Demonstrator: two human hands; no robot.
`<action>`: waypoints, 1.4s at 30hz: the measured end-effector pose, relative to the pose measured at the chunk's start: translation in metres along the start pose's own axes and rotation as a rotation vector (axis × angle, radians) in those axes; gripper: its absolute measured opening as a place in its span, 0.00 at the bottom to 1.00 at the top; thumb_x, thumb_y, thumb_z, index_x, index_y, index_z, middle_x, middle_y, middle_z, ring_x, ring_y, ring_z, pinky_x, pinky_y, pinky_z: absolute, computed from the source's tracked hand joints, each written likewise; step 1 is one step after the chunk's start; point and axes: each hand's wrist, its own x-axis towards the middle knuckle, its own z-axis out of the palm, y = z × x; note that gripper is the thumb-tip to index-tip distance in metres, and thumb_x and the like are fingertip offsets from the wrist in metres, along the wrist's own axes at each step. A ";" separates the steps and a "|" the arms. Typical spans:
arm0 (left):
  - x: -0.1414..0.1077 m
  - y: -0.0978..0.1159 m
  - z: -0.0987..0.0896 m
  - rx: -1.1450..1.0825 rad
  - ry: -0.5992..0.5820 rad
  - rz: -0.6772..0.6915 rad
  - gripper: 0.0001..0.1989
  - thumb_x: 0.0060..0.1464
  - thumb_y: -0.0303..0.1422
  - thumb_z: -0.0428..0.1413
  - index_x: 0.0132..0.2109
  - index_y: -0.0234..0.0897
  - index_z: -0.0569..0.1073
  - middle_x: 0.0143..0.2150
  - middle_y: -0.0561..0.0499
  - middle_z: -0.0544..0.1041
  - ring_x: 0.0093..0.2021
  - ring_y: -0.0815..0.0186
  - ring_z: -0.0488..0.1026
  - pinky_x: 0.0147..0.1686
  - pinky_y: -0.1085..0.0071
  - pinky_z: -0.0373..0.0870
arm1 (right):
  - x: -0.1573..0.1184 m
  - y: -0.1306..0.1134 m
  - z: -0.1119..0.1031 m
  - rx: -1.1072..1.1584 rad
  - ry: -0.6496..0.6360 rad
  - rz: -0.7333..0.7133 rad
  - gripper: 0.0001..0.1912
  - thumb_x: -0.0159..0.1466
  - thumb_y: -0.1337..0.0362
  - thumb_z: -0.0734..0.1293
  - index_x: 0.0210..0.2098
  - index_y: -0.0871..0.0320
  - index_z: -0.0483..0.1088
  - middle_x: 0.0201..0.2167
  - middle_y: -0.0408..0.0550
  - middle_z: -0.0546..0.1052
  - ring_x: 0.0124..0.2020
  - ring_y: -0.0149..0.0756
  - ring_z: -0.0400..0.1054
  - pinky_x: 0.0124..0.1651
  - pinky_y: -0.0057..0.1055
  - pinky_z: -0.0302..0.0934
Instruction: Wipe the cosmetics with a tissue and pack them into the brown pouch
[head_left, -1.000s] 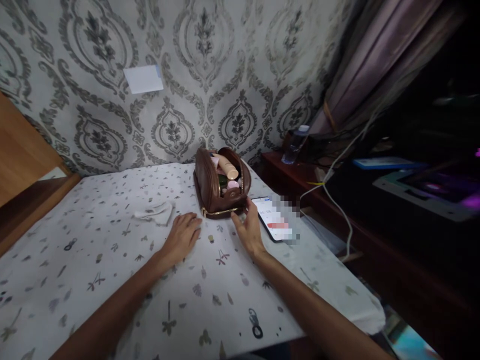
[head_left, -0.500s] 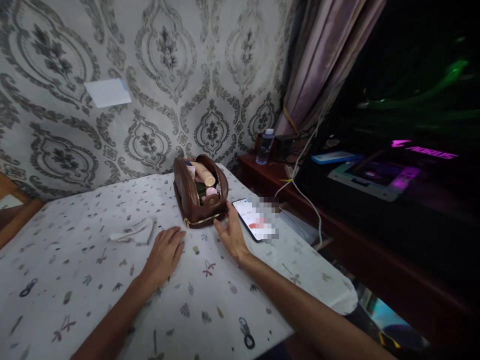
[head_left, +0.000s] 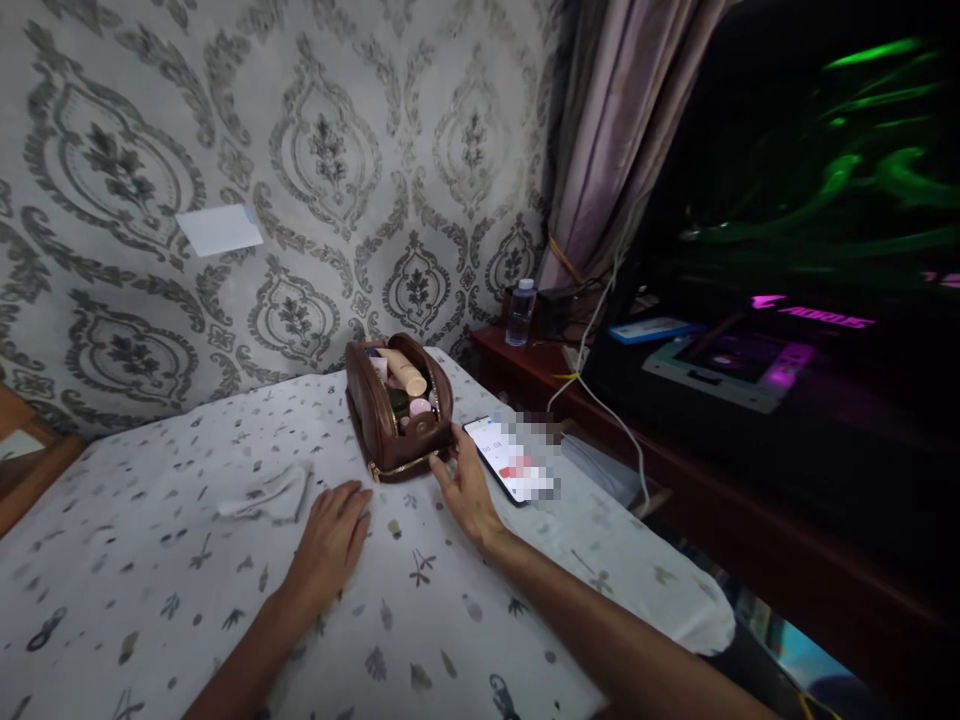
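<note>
A brown leather cosmetic bag (head_left: 367, 415) stands on the patterned white bedsheet (head_left: 420, 640), its gold zipper undone and its top gaping. Inside lie a beige tube (head_left: 405, 374), a pink-lidded jar (head_left: 420, 407) and other small items partly hidden by the bag's sides. My right hand (head_left: 472, 495) touches the front right corner of the bag, thumb at the front and fingers along the side, spread apart. My left hand (head_left: 334, 540) rests flat on the sheet, fingers stretched out, just short of the bag and holding nothing.
A lit smartphone (head_left: 501, 455) lies right of the bag. A crumpled white cloth (head_left: 266, 495) is on the left. Beyond the bed's right edge, a dark red desk (head_left: 491, 345) carries a water bottle (head_left: 520, 312), a white cable (head_left: 592, 345) and a computer case glowing green and pink.
The camera view has tilted slightly upward, so the scene sits a little lower. Both hands and the bag keep their places.
</note>
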 end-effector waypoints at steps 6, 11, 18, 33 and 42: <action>0.000 -0.002 0.002 0.022 0.011 0.011 0.15 0.66 0.34 0.46 0.55 0.41 0.72 0.56 0.40 0.76 0.55 0.52 0.73 0.54 0.49 0.72 | 0.000 0.002 0.001 -0.021 0.020 -0.050 0.36 0.66 0.51 0.63 0.69 0.53 0.52 0.67 0.56 0.62 0.68 0.50 0.55 0.70 0.53 0.50; 0.000 -0.004 0.002 0.039 0.010 0.035 0.16 0.66 0.35 0.46 0.55 0.39 0.72 0.55 0.39 0.76 0.53 0.52 0.74 0.53 0.50 0.73 | -0.001 0.005 0.002 -0.053 0.022 -0.046 0.36 0.66 0.52 0.63 0.70 0.54 0.52 0.68 0.57 0.61 0.69 0.50 0.54 0.70 0.53 0.50; 0.000 -0.002 0.001 0.056 -0.034 -0.011 0.16 0.67 0.36 0.45 0.55 0.40 0.73 0.56 0.42 0.75 0.55 0.54 0.74 0.55 0.51 0.72 | -0.003 0.003 -0.001 -0.087 -0.007 -0.040 0.37 0.67 0.51 0.62 0.70 0.58 0.51 0.68 0.59 0.59 0.70 0.49 0.53 0.71 0.51 0.50; 0.000 -0.003 0.000 0.110 -0.026 0.037 0.16 0.68 0.34 0.45 0.55 0.37 0.72 0.56 0.40 0.75 0.54 0.54 0.74 0.53 0.52 0.73 | -0.001 0.001 0.000 -0.064 0.005 -0.047 0.36 0.67 0.53 0.63 0.70 0.57 0.51 0.67 0.59 0.60 0.69 0.49 0.54 0.70 0.50 0.51; -0.001 -0.005 0.003 0.076 -0.014 0.031 0.16 0.67 0.34 0.45 0.55 0.37 0.72 0.56 0.40 0.75 0.55 0.53 0.73 0.54 0.51 0.72 | -0.001 0.000 -0.002 -0.073 -0.014 -0.015 0.37 0.67 0.50 0.62 0.69 0.61 0.51 0.69 0.61 0.58 0.70 0.48 0.53 0.71 0.49 0.49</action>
